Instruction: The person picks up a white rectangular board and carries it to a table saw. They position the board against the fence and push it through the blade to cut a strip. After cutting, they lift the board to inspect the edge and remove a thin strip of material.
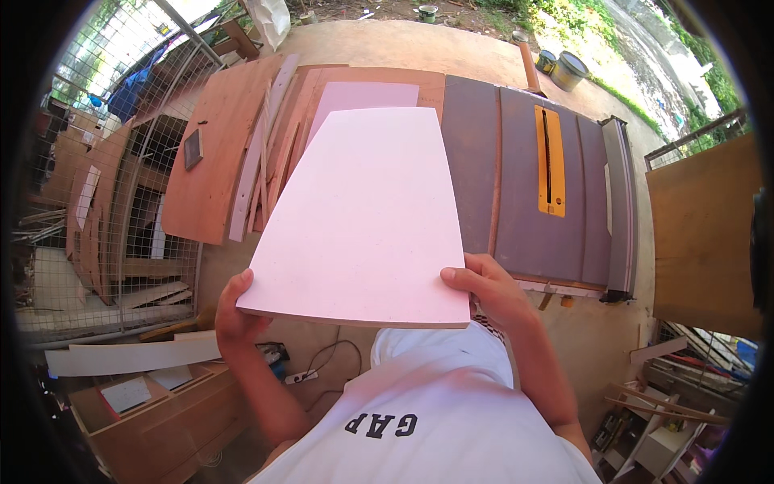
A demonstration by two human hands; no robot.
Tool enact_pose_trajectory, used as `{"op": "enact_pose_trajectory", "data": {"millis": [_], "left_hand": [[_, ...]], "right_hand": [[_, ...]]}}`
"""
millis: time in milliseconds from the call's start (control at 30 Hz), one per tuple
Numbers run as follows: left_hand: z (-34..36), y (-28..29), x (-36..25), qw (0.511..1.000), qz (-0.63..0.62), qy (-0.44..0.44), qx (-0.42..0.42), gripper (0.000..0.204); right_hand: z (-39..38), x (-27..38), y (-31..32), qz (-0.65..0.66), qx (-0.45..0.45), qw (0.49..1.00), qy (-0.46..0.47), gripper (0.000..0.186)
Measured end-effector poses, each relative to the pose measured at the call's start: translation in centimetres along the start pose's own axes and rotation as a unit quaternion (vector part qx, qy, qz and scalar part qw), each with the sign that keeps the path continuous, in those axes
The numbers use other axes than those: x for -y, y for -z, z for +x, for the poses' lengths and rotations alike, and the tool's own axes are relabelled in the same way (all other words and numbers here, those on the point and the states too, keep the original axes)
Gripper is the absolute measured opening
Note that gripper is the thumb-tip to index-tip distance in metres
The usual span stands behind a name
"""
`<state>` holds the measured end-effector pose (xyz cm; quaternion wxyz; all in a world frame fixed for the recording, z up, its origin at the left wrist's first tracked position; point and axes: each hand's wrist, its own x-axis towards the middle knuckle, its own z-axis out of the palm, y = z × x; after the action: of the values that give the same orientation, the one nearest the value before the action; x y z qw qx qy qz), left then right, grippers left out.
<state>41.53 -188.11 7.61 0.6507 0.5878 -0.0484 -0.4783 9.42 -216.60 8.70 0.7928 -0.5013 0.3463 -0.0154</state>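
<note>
My left hand (pixel 235 310) and right hand (pixel 496 294) are gripping a white board (pixel 367 222), a wooden box (pixel 165 413) is holding white panels (pixel 126 394), and dark letters (pixel 376 425) are crossing the shirt (pixel 459 444).

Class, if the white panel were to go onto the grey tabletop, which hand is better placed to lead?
Probably the right hand: it grips the white panel nearer the grey tabletop, while the left hand holds the farther side.

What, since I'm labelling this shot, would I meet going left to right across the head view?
Wire fence → left hand → white board → right hand → yellow slotted plate → brown panel.
</note>
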Motion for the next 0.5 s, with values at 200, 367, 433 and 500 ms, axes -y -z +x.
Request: {"op": "enact_pose_trajectory", "data": {"millis": [200,367,433,500], "left_hand": [[-0.8,-2.0,0.1,0.990,-0.014,-0.050,-0.129,0.054],[-1.3,-1.3,0.5,0.998,0.012,-0.042,-0.040,0.061],[-1.9,-1.5,-1.2,0.994,0.094,-0.055,-0.030,0.066],[-3.0,-2.6,-3.8,0.941,0.322,-0.099,-0.033,0.068]], "right_hand": [[-1.1,1.5,0.1,0.067,0.000,0.997,0.048,0.035],[-1.1,0.7,0.0,0.077,-0.013,0.996,0.037,0.032],[-0.9,0.2,-0.2,0.101,-0.025,0.994,0.021,0.030],[-0.9,0.0,-0.3,0.099,-0.030,0.994,0.021,0.030]]}}
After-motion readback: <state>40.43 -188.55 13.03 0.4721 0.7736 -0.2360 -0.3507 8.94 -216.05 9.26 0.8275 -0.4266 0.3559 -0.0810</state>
